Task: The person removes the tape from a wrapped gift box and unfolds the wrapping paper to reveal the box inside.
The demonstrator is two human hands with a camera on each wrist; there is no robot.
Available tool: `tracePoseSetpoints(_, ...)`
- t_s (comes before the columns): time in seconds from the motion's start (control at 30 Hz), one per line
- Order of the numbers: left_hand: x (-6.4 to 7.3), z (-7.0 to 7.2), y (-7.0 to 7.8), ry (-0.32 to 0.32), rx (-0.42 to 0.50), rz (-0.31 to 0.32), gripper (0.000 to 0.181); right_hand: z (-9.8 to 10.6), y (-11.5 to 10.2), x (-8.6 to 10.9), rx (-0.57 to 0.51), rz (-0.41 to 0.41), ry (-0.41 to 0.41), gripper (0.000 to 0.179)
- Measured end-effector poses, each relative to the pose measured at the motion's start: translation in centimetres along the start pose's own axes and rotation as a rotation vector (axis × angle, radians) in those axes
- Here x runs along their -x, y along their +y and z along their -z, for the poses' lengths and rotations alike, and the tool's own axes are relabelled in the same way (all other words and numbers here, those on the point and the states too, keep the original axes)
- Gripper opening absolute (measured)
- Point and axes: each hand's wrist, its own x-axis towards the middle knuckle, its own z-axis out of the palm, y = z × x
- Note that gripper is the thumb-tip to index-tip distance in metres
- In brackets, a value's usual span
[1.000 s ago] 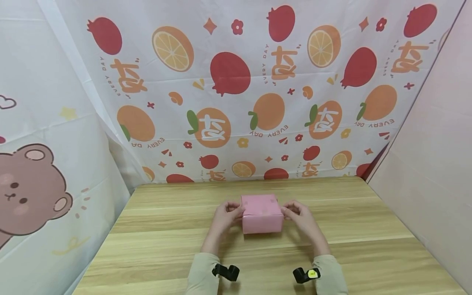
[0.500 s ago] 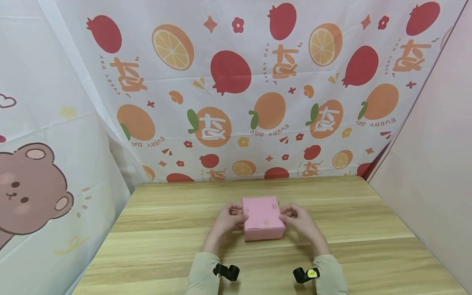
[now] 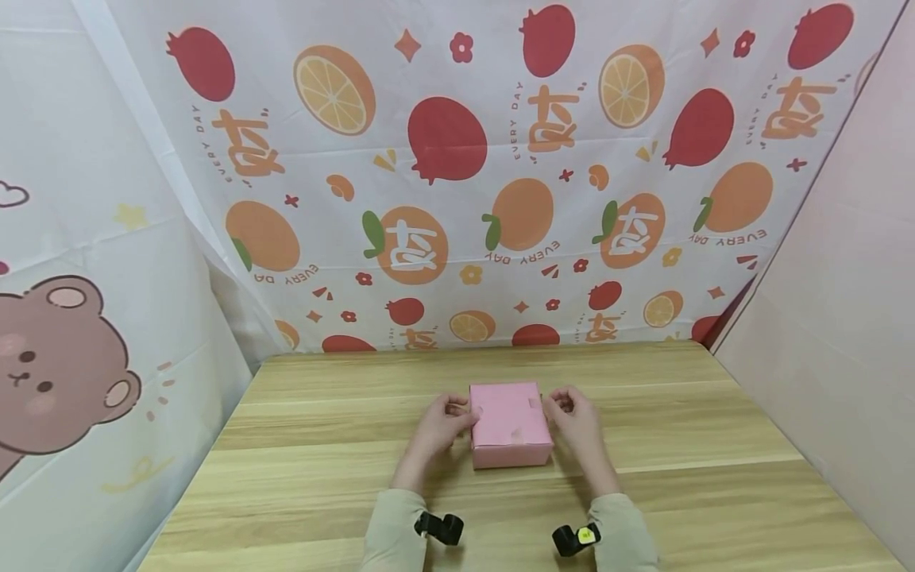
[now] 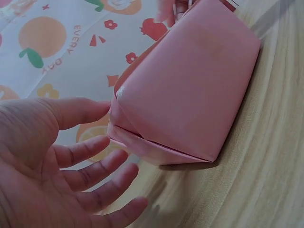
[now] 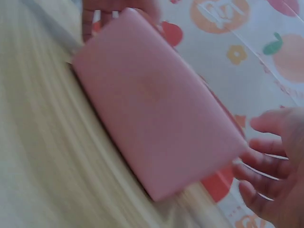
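A pink cardboard box (image 3: pixel 509 417) with a flat top sits on the wooden table, its front side facing me. My left hand (image 3: pixel 438 425) is at the box's left side. In the left wrist view, the thumb and index fingertip of the left hand (image 4: pixel 61 156) meet the box's edge at a folded corner, while the other fingers spread loosely beneath. To the right of the box is my right hand (image 3: pixel 575 417), its fingers loosely bent. The right wrist view, somewhat blurred, shows the right hand (image 5: pixel 275 166) with relaxed, parted fingers close by the box's corner (image 5: pixel 156 99).
The wooden table (image 3: pixel 322 477) extends around the box on all sides. Behind it hangs a white cloth (image 3: pixel 457 199) printed with fruit. A bear-print cloth (image 3: pixel 64 365) hangs on the left and a plain pale wall (image 3: pixel 836 334) stands on the right.
The box's top has tipped toward me, showing more of its top and less of its front. My right thumb has come off the box's edge, and the right forearm has shifted left.
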Motion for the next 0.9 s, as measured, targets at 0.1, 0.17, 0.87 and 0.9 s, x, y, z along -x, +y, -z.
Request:
tracePoseSetpoints(0.1, -0.1, 0.0, 0.0, 0.018, -0.073, -0.056, 0.049, -0.7, -0.5, 0.2, 0.050, 0.050, 0.046, 0.020)
tracePoseSetpoints(0.17, -0.1, 0.0, 0.0, 0.020, -0.114, -0.082, 0.054, -1.0, -0.7, 0.4, 0.088, 0.074, 0.037, 0.027)
tracePoseSetpoints(0.87, 0.2, 0.2, -0.6, -0.056, -0.390, -0.252, 0.081, -2.4, -1.2, 1.2, 0.215, 0.175, 0.145, 0.010)
tracePoseSetpoints(0.9, 0.2, 0.2, -0.6, -0.048, -0.423, -0.247, 0.081, -2.5, -1.2, 1.3, 0.213, 0.186, 0.145, 0.009)
